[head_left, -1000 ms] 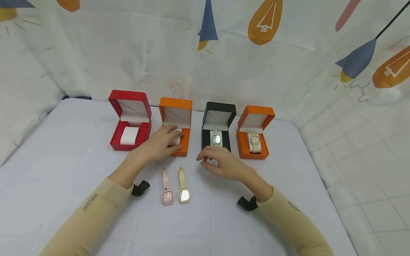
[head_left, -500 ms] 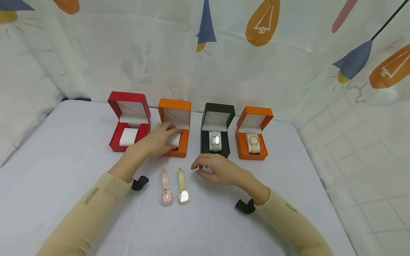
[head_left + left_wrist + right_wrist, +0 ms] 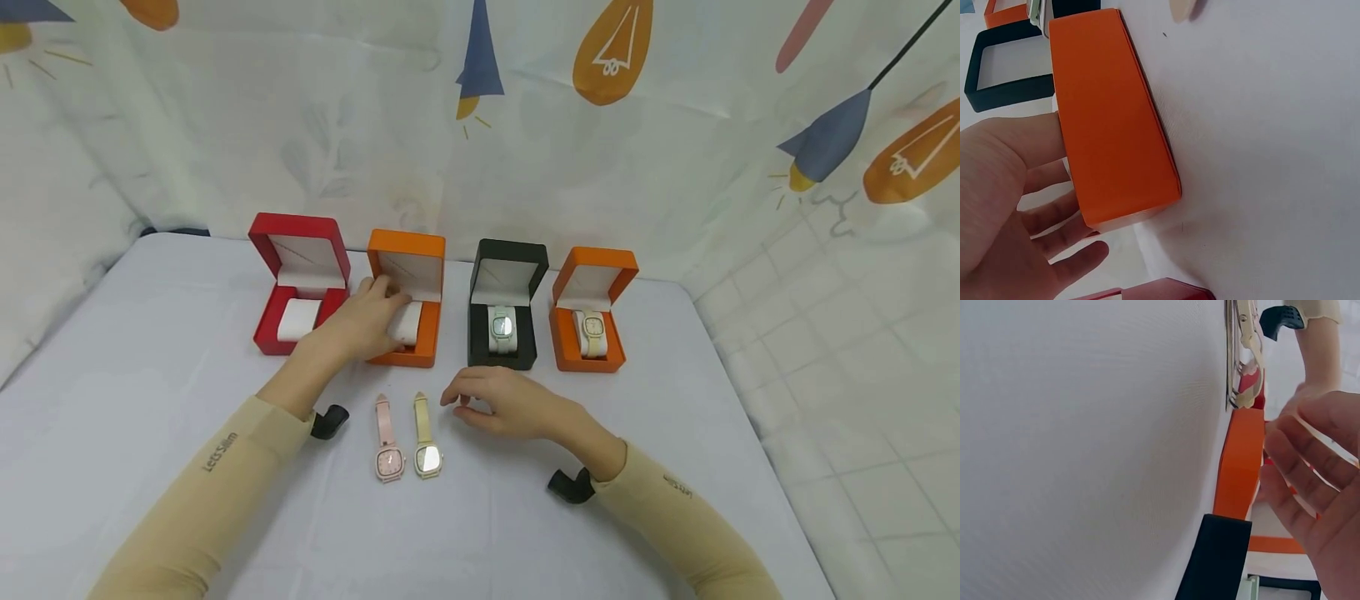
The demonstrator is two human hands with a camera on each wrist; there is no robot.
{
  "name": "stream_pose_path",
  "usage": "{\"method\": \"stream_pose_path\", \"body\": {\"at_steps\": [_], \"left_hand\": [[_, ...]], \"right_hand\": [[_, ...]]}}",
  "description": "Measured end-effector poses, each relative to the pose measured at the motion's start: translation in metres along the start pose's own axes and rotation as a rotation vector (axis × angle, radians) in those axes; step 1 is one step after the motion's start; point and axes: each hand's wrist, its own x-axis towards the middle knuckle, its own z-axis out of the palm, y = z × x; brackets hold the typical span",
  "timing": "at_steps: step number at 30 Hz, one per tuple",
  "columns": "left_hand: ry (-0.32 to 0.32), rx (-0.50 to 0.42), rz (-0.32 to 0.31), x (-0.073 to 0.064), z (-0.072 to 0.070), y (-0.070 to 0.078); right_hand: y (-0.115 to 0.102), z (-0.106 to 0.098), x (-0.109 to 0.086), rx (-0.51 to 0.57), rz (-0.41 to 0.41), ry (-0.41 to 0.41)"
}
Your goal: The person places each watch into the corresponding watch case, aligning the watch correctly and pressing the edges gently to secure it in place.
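Note:
In the head view my left hand (image 3: 365,321) is at the left side of an open orange watch box (image 3: 426,333), its fingers toward the lid and its thumb beside the bare white cushion (image 3: 407,323). The left wrist view shows spread, loosely bent fingers; the thumb's tip is hidden behind the box's front. My right hand (image 3: 510,404) hovers over the cloth in front of the dark green box (image 3: 525,333), fingers loosely bent and holding nothing. Two watches lie left of it: a pink watch (image 3: 389,462) and a pale yellow watch (image 3: 427,458).
An open red box (image 3: 270,321) with a bare cushion stands far left. The dark green box holds a pale green watch (image 3: 502,327). At the right, a smaller orange box (image 3: 562,342) holds a yellow watch (image 3: 593,325). A printed curtain (image 3: 337,125) hangs behind the white-covered table (image 3: 480,533).
My left hand has shifted left and back from over the orange box's cushion, which shows more. My right hand has drawn back toward me and left, away from the green box.

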Motion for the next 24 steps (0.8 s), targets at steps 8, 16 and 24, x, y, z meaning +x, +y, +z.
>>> {"method": "stream_pose_path", "body": {"at_steps": [8,16,24], "left_hand": [[0.000,0.006,0.009,0.0020,0.0012,-0.0021],[0.002,0.088,0.014,0.0021,0.0018,-0.0001],[0.035,0.127,0.017,0.0045,0.0027,0.0009]], "right_hand": [[-0.0025,0.0001,-0.0011,-0.005,0.029,-0.033],[-0.0018,0.0016,-0.0005,0.006,0.040,-0.042],[-0.0019,0.0030,0.0003,0.013,0.021,-0.047]]}}
